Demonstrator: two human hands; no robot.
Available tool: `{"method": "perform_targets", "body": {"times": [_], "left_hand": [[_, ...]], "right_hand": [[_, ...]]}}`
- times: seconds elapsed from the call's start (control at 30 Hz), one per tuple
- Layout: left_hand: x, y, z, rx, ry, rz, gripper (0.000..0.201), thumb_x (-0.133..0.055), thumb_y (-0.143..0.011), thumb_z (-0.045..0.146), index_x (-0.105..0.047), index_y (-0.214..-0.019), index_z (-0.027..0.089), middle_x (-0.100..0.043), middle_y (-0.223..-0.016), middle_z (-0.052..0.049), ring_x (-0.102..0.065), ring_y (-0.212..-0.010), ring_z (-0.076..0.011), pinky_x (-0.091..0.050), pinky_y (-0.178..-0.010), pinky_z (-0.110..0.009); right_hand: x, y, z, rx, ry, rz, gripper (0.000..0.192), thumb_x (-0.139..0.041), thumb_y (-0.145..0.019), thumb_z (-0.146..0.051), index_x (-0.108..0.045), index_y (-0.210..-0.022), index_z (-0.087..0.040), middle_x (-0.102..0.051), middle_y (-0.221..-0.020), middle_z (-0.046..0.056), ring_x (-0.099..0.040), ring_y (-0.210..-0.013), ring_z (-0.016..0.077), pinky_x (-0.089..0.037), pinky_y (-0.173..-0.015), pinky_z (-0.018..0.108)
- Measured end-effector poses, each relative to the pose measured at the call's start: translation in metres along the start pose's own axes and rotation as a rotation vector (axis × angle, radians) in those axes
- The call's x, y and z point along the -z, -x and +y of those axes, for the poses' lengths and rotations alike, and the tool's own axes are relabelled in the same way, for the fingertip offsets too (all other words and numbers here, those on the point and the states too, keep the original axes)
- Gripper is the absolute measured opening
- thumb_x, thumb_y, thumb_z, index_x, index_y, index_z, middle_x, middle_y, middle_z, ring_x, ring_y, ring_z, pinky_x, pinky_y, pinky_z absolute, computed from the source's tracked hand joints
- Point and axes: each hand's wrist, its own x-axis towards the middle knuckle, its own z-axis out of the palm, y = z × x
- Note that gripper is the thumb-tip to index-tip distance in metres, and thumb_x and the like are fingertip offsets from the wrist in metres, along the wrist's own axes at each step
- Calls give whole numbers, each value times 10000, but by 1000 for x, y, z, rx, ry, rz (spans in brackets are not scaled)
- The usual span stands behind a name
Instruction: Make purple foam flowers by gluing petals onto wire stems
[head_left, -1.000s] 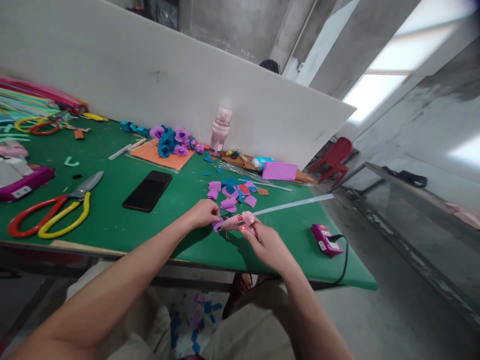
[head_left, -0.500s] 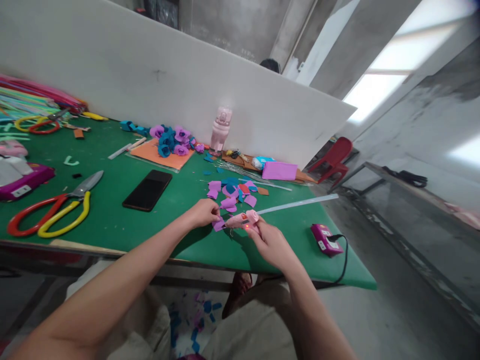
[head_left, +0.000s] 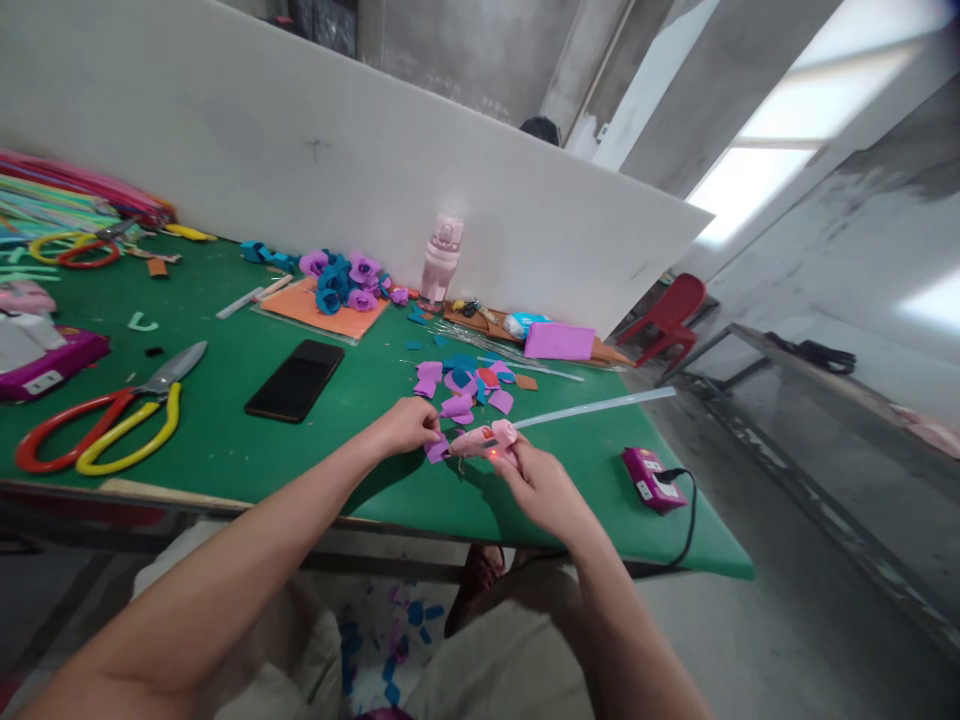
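My right hand is closed round a pink hot glue gun with a small red light on its side. A long clear glue stick sticks out of its back end. The gun's nozzle touches or nearly touches a small purple paper piece. My left hand pinches that piece at its upper edge, low over the green table. Just beyond both hands lies a loose pile of purple, blue and orange paper pieces.
Purple and blue paper flowers rest on an orange sheet. A phone and large scissors lie to the left. A pink bottle stands by the white partition. A purple power socket is at the right edge.
Hardly anything differs. Both hands, the glue gun and the paper piece stay in nearly the same place.
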Motion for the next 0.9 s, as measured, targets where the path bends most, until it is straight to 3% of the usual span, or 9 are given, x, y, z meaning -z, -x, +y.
{"method": "perform_targets", "body": {"times": [0.33, 0.53, 0.73, 0.9], "left_hand": [[0, 0, 1, 2, 6, 1, 104, -608, -652, 227, -672, -629, 148, -637, -605, -14, -552, -596, -136, -349, -556, -232], [1, 1, 1, 6, 66, 10, 93, -597, -633, 205, -662, -603, 145, -631, -595, -21, -550, -600, -145, -348, -559, -238], [4, 3, -2, 27, 422, 2, 78, -603, -605, 214, -631, -588, 143, -588, -568, 1, -489, -530, -107, -343, -512, -219], [10, 8, 0, 92, 713, -78, 218, -654, -608, 344, -610, -676, 142, -456, -492, 47, -236, -355, -34, -129, -358, -209]], "right_hand": [[-1, -3, 8, -40, 16, 34, 304, -349, -892, -377, -549, -965, -160, -650, -853, 98, -591, -716, 191, -356, -601, 248], [10, 2, 19, -93, -288, 27, 326, -386, -864, -448, -551, -931, -175, -626, -764, 54, -533, -590, 147, -375, -537, 238], [20, 9, 44, -265, -728, -98, 347, -478, -802, -507, -496, -896, -173, -505, -551, -38, -372, -423, 78, -339, -436, 211], [21, 5, 77, -305, -807, -43, 356, -576, -721, -496, -493, -843, -171, -490, -559, -40, -427, -464, 83, -335, -450, 210]]}}
